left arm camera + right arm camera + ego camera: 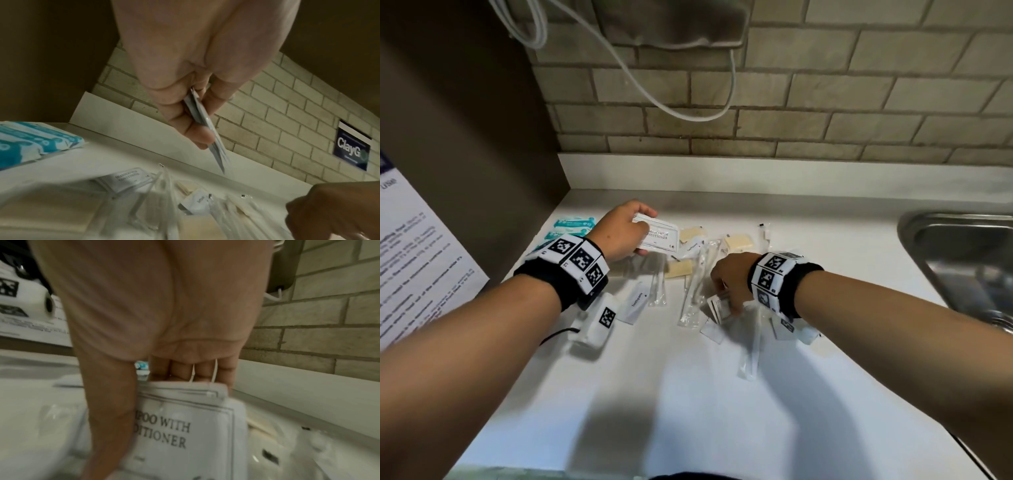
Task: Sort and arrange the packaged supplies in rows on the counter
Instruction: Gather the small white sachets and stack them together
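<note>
My left hand (645, 229) holds a few white shampoo-with-conditioner sachets (661, 236) above the back of the white counter (688, 394); the left wrist view shows the sachets (218, 151) edge-on, pinched between thumb and fingers (197, 136). My right hand (726, 294) grips another small stack of sachets (717, 306) low over the pile; in the right wrist view, that stack (185, 426) shows its printed face. Loose on the counter lie beige soap bars (738, 243), toothpaste sachets (637, 301) and clear-wrapped toothbrushes (693, 291). Blue-and-white packets (571, 224) lie at the back left.
A steel sink (962, 260) is set into the counter at the right. A brown cabinet side with a printed notice (414, 257) stands on the left. A white cable (688, 113) hangs down the brick wall. Another shampoo sachet (127, 178) lies on the counter.
</note>
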